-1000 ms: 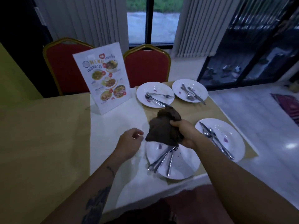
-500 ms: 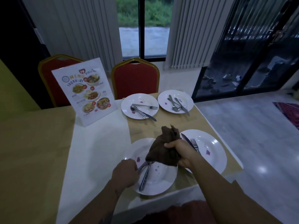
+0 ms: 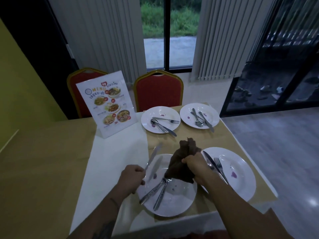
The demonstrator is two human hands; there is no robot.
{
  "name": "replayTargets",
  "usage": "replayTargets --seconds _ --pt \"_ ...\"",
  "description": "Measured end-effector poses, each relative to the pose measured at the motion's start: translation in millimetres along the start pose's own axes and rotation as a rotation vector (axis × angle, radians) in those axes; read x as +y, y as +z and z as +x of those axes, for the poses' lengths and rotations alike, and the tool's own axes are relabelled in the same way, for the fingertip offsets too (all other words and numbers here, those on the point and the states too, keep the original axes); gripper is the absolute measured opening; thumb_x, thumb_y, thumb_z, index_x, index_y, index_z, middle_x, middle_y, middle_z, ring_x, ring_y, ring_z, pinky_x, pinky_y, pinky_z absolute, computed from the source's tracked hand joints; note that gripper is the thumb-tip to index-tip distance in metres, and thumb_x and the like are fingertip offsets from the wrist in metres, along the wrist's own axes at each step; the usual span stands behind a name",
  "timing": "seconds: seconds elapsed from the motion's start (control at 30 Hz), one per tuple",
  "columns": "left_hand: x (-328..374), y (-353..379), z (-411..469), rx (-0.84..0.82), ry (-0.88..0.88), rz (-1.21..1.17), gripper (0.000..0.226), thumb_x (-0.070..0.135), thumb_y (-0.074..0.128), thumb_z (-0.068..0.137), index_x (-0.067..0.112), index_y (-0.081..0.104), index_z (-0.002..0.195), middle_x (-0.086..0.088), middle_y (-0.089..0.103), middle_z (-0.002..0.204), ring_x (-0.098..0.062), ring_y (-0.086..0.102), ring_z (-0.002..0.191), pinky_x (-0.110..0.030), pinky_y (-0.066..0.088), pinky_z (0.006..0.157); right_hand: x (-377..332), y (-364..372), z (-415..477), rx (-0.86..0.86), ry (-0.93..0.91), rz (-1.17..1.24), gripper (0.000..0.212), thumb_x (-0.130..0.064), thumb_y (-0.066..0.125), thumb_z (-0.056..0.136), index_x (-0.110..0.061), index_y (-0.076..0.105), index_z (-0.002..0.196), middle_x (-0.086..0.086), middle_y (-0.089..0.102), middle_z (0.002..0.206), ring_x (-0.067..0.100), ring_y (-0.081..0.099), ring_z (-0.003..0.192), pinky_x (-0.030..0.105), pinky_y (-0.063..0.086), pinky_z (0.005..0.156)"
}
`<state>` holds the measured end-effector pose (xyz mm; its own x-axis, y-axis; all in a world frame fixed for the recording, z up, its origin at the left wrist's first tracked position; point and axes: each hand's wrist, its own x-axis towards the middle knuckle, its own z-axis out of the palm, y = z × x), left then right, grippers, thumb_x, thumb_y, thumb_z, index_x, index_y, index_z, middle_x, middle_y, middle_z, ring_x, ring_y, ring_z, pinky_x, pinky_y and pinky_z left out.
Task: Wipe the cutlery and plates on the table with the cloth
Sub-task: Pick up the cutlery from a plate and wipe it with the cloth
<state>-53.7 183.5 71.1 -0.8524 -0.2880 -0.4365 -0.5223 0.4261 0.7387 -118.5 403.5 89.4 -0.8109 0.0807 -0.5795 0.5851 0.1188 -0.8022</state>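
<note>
The left hand (image 3: 132, 178) is closed around the handle of a knife (image 3: 153, 156), lifted off the near plate (image 3: 174, 204) with its blade pointing away toward the far left; the blade looks blurred. The right hand (image 3: 196, 167) is clenched on a dark brown cloth (image 3: 183, 163), bunched up so that a peak of fabric stands above the fist and the lower folds hang over the far right part of the near plate.

On that near plate lie two more pieces of cutlery (image 3: 158, 190), their handles fanning toward the near left and their heads hidden under the cloth. A few purple smears mark the plate's white surface.

Just to the right sits a second plate (image 3: 241, 185) carrying a knife and fork (image 3: 215, 167) along its left side, with purple spots near its middle; the right forearm crosses its near left edge. Farther away are two smaller-looking plates side by side: the far left plate (image 3: 146, 125) holds a fork, spoon and knife, and the far right plate (image 3: 212, 111) holds a spoon and other pieces laid crossed.

All four plates rest on a tabletop (image 3: 110, 152) covered in white with tan cloth panels. A standing menu card (image 3: 107, 104) is at the far left, and two red chairs (image 3: 158, 91) with gold frames stand behind the tabletop before a window with vertical blinds.
</note>
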Motion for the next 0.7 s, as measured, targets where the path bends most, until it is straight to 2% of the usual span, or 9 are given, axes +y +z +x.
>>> replayTargets --seconds 0.07,0.17,0.3,0.37,0.47,0.53,0.6,0.7 --pt "9 -9 -2 0.001 0.012 -0.161 0.015 0.009 0.06 0.093 0.002 0.07 0.084 -0.011 0.064 0.061 -0.019 0.062 0.053 -0.022 0.035 0.041 -7 15 -4 -0.002 -0.028 -0.01 0.029 -0.002 0.058 0.091 -0.01 0.042 0.114 0.01 0.055 0.099 0.03 0.057 0.101 0.048 0.052 0.093" --pt "18 -21 -2 0.007 0.058 -0.332 0.013 0.007 0.06 0.093 0.005 0.066 0.081 -0.01 0.057 0.059 -0.015 0.051 0.045 -0.021 0.033 0.042 -21 42 -17 -0.131 -0.033 0.177 0.031 0.001 0.057 0.092 -0.008 0.049 0.121 0.017 0.061 0.109 0.035 0.061 0.104 0.051 0.052 0.094" --pt "21 -40 -1 0.025 0.107 -0.427 0.017 0.003 0.058 0.094 0.006 0.066 0.08 -0.004 0.05 0.054 -0.014 0.041 0.047 -0.024 0.033 0.043 -43 82 -41 -0.304 0.002 0.443 0.011 0.0 0.056 0.095 -0.008 0.058 0.103 0.022 0.067 0.101 0.039 0.064 0.097 0.058 0.046 0.105" --pt "18 -58 -3 0.056 0.106 -0.453 0.016 0.002 0.057 0.094 0.004 0.067 0.081 -0.007 0.049 0.056 -0.015 0.04 0.047 -0.023 0.032 0.042 -48 108 -49 -0.351 0.003 0.467 0.012 -0.002 0.056 0.095 -0.006 0.061 0.106 0.024 0.068 0.105 0.042 0.065 0.101 0.058 0.045 0.105" --pt "9 -85 -4 0.083 0.098 -0.44 0.016 0.002 0.058 0.093 0.003 0.068 0.08 -0.009 0.051 0.058 -0.016 0.042 0.048 -0.024 0.032 0.042 -49 141 -56 -0.358 -0.002 0.496 0.028 -0.008 0.059 0.094 -0.002 0.062 0.121 0.025 0.071 0.111 0.043 0.066 0.107 0.055 0.049 0.103" --pt "-1 -105 -4 0.084 0.084 -0.414 0.016 0.004 0.059 0.093 0.006 0.068 0.081 -0.009 0.053 0.06 -0.016 0.043 0.049 -0.024 0.034 0.043 -48 161 -59 -0.372 -0.017 0.59 0.031 -0.017 0.056 0.097 -0.003 0.064 0.123 0.025 0.07 0.118 0.043 0.063 0.114 0.054 0.046 0.105" --pt "-12 -123 -3 0.072 0.07 -0.417 0.014 0.005 0.059 0.093 0.006 0.068 0.082 -0.008 0.054 0.062 -0.014 0.044 0.049 -0.024 0.035 0.043 -50 176 -62 -0.393 -0.015 0.711 0.032 -0.022 0.051 0.1 -0.006 0.065 0.122 0.022 0.068 0.118 0.04 0.06 0.116 0.053 0.043 0.109" --pt "-23 -145 -6 0.016 0.06 -0.47 0.013 0.006 0.06 0.093 0.003 0.067 0.082 -0.006 0.052 0.061 -0.01 0.041 0.044 -0.022 0.033 0.04 -56 199 -63 -0.311 -0.056 0.717 0.017 -0.01 0.051 0.1 -0.006 0.066 0.106 0.019 0.069 0.104 0.034 0.065 0.104 0.05 0.048 0.103"
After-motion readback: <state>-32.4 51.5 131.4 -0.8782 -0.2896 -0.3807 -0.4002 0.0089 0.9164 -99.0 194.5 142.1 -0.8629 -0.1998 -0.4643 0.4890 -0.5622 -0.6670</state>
